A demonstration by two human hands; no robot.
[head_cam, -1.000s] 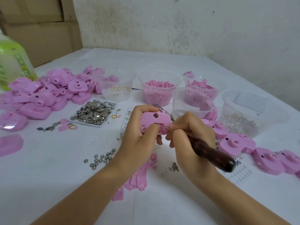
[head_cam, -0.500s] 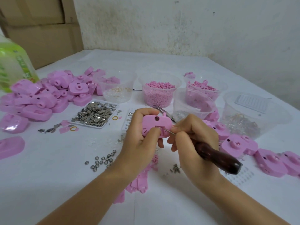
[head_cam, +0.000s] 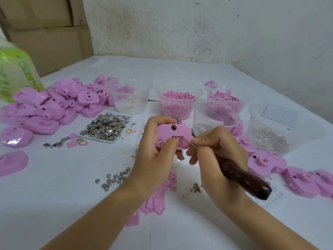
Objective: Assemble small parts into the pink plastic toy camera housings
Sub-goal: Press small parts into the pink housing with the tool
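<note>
Above the counter (head_cam: 54, 204), the left hand (head_cam: 153, 156) curls round a pink housing (head_cam: 173, 136). The right hand (head_cam: 216, 156) pinches a wooden-handled pick (head_cam: 245, 181), its tip at the housing's square slot. Tubs (head_cam: 178, 103) stand just behind, a heap of housings (head_cam: 50, 105) lies far left, and a tray of metal bits (head_cam: 106, 127) sits between.

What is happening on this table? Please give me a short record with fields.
Left hand: grips a housing
Right hand: holds a tool, its metal tip at the housing's slot
Far left: housing pile
Left: metal bits, balls
Behind hands: pellet tub
Right: row of housings
</note>
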